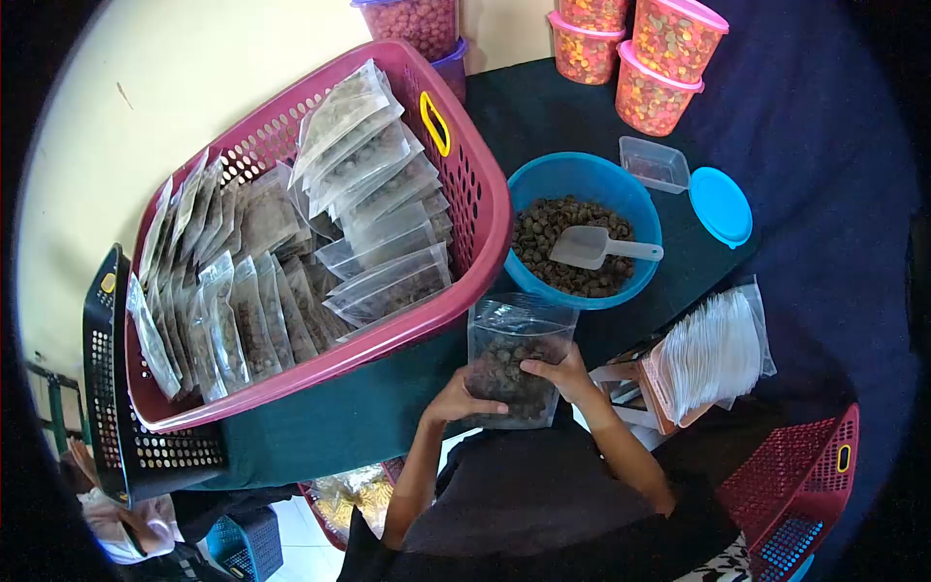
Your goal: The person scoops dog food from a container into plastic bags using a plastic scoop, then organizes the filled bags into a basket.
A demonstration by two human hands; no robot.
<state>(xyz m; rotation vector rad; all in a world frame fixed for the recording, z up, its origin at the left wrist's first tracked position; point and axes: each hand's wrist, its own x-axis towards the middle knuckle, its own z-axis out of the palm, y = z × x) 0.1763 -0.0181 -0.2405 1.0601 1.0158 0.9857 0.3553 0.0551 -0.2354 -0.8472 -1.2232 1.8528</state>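
Note:
A clear plastic pouch [514,364] with dark brown pieces in it is held upright between my two hands, at the table's front edge. My left hand [461,400] grips its lower left side, the thumb lying across the front. On the right side my right hand [567,376] grips it, thumb also on the front. Just beyond the pouch stands a blue bowl [652,218] of dark brown pieces [567,225], with a translucent scoop [582,247] resting on them. To the left, a large maroon basket [490,209] holds many filled pouches [257,310].
Tubs with pink lids [655,92] stand at the back. A clear container [655,163] and a blue lid [722,207] lie right of the bowl. Empty pouches [713,354] fill a holder at right. Other baskets [790,485] stand lower down; another person [131,509] is at lower left.

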